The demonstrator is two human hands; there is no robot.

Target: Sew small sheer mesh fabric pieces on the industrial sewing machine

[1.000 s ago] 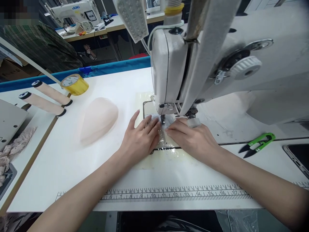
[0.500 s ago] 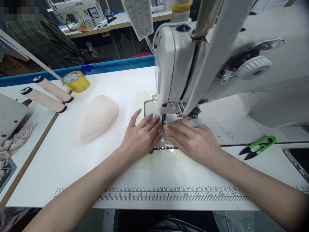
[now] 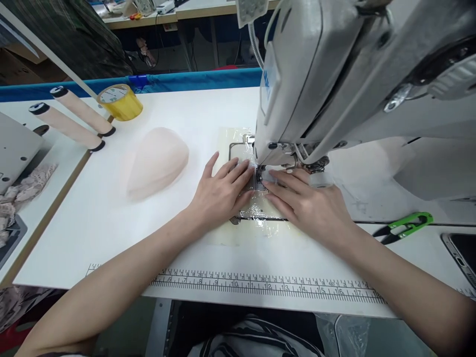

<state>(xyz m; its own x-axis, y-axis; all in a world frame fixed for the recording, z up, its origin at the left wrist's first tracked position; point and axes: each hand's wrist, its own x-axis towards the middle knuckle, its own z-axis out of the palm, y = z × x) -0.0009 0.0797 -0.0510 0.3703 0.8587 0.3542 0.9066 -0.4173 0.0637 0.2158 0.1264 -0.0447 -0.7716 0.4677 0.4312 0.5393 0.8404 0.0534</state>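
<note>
My left hand (image 3: 225, 192) lies palm down at the left of the presser foot (image 3: 259, 173), its fingers stretched out and spread. On the other side, my right hand (image 3: 308, 198) rests flat, fingertips close to the foot. Both hands press on the taped needle plate area of the sewing machine (image 3: 297, 89). Any thin, sheer material under the fingertips is too faint to make out. Clear tape (image 3: 260, 210) with a shiny surface covers the plate. Left of my left hand, a pale sheer cup-shaped fabric piece (image 3: 159, 158) lies on the white table (image 3: 186, 267).
Two peach thread cones (image 3: 70, 126) and a yellow tape roll (image 3: 124, 105) stand at the back left. Green thread snips (image 3: 407, 227) and a phone (image 3: 463, 255) lie at the right. A printed ruler (image 3: 253, 285) runs along the front edge. A person in dark plaid clothing (image 3: 82, 39) is beyond.
The view has tilted down and come nearer, so the machine head looks larger and farther right. My hands stay beside the presser foot, with the right fingers shifted slightly.
</note>
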